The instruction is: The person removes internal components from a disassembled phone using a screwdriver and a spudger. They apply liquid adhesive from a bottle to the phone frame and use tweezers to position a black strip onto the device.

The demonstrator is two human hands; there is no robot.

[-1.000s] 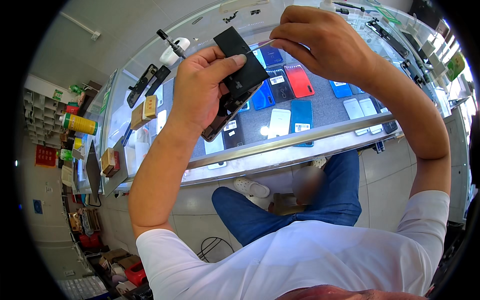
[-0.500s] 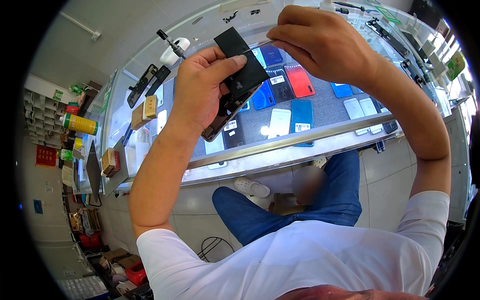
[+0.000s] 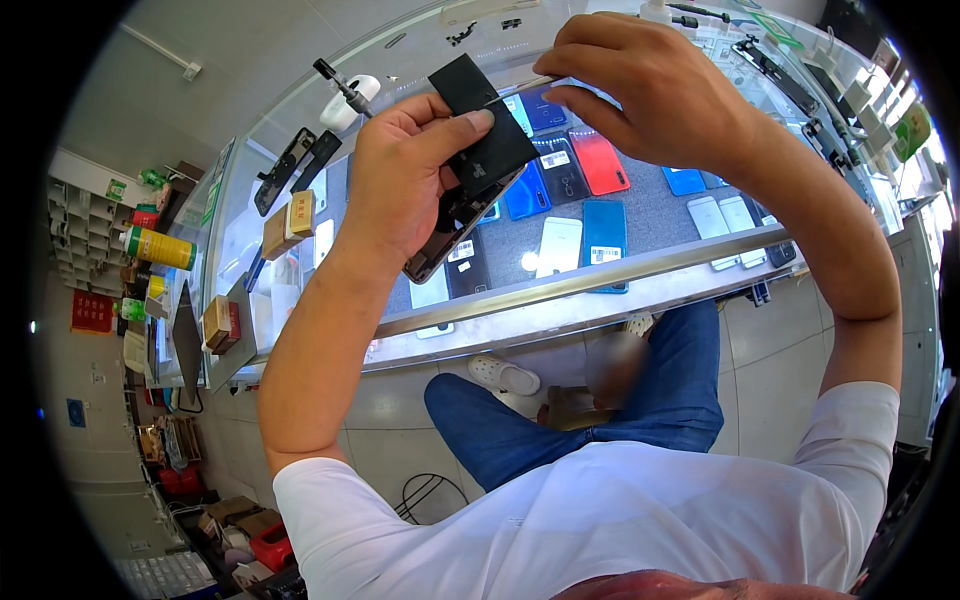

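Note:
Raised above the glass counter, my left hand [image 3: 400,180] grips an opened phone [image 3: 437,245] with its inner frame showing. A flat black phone battery [image 3: 505,155] lies aslant over it, my thumb pressed on the battery. The battery's upper end sticks out past my fingers. From the right, my right hand [image 3: 655,95] pinches a thin metal tool [image 3: 522,90], perhaps tweezers. The tool's tip meets the battery's right edge near my left thumb. My left palm hides much of the phone.
Under the glass lie several phones, among them a red one [image 3: 600,160] and a teal one [image 3: 604,240]. Phone parts [image 3: 285,172], a screwdriver-like tool [image 3: 342,86] and a small box [image 3: 290,226] stand on the left. More dark parts [image 3: 775,75] lie at the far right.
My right hand's fingers have shifted slightly on the tool, with a wider gap between them now. The left hand, phone and battery look unmoved.

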